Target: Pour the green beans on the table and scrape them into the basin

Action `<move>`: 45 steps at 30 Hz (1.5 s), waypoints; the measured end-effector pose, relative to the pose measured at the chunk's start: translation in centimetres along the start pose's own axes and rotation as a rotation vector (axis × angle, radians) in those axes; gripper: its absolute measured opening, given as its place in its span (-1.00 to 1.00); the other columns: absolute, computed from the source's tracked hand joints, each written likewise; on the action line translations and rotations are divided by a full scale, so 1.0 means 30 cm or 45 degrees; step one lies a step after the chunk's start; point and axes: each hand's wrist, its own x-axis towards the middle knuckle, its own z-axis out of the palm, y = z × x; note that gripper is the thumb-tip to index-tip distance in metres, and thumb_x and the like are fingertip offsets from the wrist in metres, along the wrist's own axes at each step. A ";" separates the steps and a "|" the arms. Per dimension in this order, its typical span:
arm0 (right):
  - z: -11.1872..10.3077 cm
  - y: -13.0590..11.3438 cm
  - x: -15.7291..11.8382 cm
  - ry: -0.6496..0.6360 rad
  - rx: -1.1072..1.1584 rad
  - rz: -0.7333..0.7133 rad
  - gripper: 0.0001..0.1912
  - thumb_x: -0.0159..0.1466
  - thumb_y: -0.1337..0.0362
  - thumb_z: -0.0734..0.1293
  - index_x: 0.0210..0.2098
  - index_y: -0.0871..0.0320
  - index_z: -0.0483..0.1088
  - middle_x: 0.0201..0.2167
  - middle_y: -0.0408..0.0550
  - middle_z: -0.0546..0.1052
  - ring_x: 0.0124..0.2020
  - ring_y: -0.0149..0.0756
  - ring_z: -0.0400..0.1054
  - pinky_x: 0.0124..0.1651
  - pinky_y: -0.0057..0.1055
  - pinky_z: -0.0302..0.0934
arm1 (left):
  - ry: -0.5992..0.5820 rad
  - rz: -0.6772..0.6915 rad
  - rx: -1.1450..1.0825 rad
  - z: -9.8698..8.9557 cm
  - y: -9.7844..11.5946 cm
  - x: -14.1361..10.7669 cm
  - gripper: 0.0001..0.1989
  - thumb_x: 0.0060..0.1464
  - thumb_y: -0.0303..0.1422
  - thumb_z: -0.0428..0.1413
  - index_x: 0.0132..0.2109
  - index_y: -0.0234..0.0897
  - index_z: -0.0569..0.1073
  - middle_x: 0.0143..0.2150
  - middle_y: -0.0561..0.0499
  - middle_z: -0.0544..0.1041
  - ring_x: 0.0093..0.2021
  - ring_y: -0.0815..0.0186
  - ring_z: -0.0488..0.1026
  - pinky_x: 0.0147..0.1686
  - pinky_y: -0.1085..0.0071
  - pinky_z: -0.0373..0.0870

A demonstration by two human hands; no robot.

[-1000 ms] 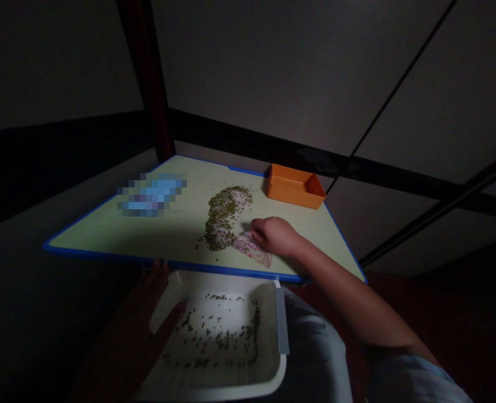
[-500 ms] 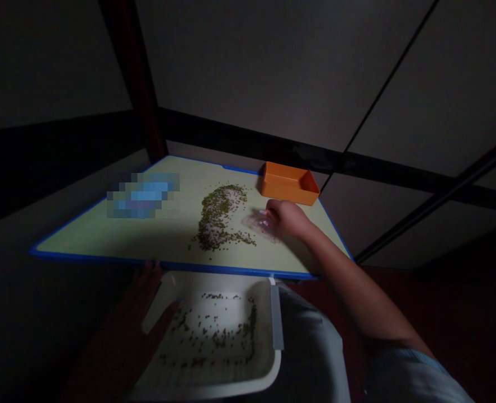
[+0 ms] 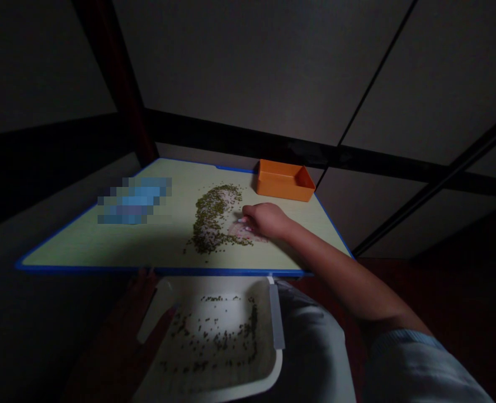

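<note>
My right hand (image 3: 264,221) is closed on a thin see-through plastic piece (image 3: 248,232) with pinkish marks; its exact kind I cannot tell. The piece rests low over the table, its left edge touching or close to a trail of green beans. A heap of small green beans (image 3: 208,215) mixed with whitish grains lies just left of it. In deep shadow, my left hand (image 3: 141,319) is wrapped over the left rim of a white plastic basin (image 3: 268,375), thumb inside. Small dark beans are scattered over the basin's bottom.
The pale yellow folding table (image 3: 84,246) has a blue edge, and the basin sits below its front edge. An orange open box (image 3: 285,182) stands at the back right corner. A blurred blue item (image 3: 136,201) lies at left. Cabinet panels (image 3: 239,67) rise behind.
My right hand has moved left with the plastic piece, closer to the bean heap. My left hand stays on the basin rim. The view has shifted slightly.
</note>
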 end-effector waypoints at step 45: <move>0.048 0.118 -0.191 -0.082 0.892 -0.057 -0.75 0.26 0.28 0.26 -0.54 0.21 0.32 -0.67 -0.24 0.31 -0.58 -0.50 0.04 -0.42 -0.44 -0.17 | -0.049 -0.036 0.114 -0.024 0.063 0.030 -0.18 0.05 0.10 -0.16 0.34 -0.29 0.08 0.45 -0.14 0.03 0.41 0.02 0.04 0.33 -0.02 0.10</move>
